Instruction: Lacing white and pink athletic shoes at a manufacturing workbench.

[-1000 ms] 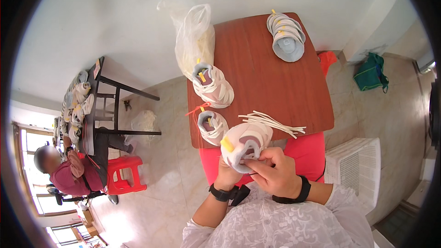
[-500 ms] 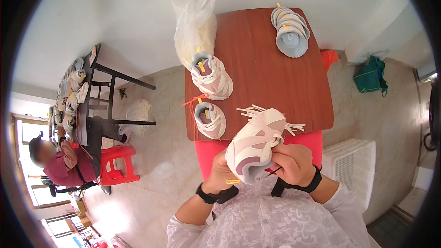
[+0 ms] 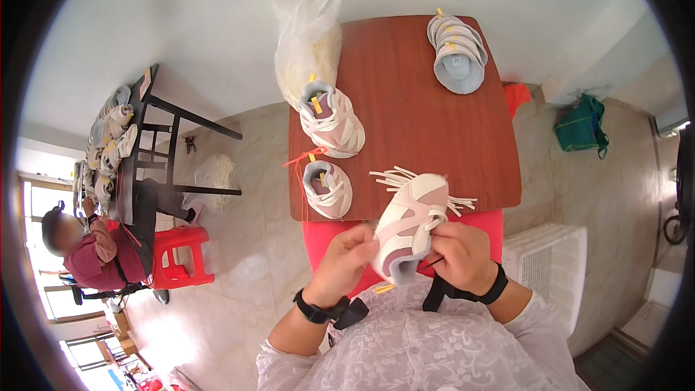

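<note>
In front of me, over the near table edge, a white and pink shoe upper (image 3: 411, 223) hangs tilted, its grey-lined collar toward me and a bundle of white laces (image 3: 394, 177) behind its toe. My right hand (image 3: 465, 255) is closed on its right side by the collar. A thin dark stick-like thing (image 3: 435, 262) shows at those fingers; its kind is unclear. My left hand (image 3: 343, 262) is pinched at the upper's left edge; what its slightly blurred fingertips hold cannot be made out. Two laced shoe uppers (image 3: 331, 120) (image 3: 328, 190) sit at the table's left side.
Nested shoe uppers (image 3: 459, 65) lie at the far right of the brown table (image 3: 405, 101). A clear plastic bag (image 3: 311, 43) stands at the far left. A white crate (image 3: 544, 268) is at my right, a green bag (image 3: 580, 124) beyond. Left, a person (image 3: 108, 253) sits at another table.
My left hand has shifted from wrapping the upper's left side to a pinch at its left edge. The upper has turned more upright; my right hand stays on it.
</note>
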The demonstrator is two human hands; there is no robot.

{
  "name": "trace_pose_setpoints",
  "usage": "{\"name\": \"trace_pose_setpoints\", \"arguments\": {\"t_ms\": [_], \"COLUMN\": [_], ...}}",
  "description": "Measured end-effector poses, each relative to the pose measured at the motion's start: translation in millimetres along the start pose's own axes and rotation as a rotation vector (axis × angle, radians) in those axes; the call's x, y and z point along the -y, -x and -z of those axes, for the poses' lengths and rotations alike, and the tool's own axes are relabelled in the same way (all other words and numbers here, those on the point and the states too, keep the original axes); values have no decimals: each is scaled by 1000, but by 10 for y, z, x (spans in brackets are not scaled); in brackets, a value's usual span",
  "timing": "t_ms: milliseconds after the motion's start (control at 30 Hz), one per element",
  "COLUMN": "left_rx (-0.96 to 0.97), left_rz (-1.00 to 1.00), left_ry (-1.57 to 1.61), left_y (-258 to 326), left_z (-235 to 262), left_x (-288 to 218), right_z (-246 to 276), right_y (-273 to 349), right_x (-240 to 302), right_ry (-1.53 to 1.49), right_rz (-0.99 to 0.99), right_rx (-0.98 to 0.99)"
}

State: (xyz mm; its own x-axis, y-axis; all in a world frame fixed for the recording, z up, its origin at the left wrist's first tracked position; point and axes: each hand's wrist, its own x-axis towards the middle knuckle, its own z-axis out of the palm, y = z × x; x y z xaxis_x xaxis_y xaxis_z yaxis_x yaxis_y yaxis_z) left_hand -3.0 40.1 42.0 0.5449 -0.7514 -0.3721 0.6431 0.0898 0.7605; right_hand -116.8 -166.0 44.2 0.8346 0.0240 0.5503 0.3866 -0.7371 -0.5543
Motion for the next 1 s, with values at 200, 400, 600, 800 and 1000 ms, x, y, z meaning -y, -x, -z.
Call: {"name": "trace_pose_setpoints", "arguments": {"t_ms": [200, 400, 600, 800, 1000], "left_rx": [66, 98, 290, 327, 376], "left_rz": [-1109, -710, -417, -382, -143], "left_ry": [-1340, -1317, -794, -692, -714], "left_y": [1, -51, -145, -76, -109], "left_z": [-474, -423, -310, -333, -300], "left_x": [-406, -399, -291, -326, -405], "right_z": [118, 181, 58, 61, 143], "right_y": [-61, -101, 6, -5, -10], "right_x": [-5, -42, 9, 88, 158], "right_ry": [62, 37, -29, 40, 23], "right_rz": [45, 232, 321, 247, 168], "right_rx": [134, 20, -115, -198, -48]}}
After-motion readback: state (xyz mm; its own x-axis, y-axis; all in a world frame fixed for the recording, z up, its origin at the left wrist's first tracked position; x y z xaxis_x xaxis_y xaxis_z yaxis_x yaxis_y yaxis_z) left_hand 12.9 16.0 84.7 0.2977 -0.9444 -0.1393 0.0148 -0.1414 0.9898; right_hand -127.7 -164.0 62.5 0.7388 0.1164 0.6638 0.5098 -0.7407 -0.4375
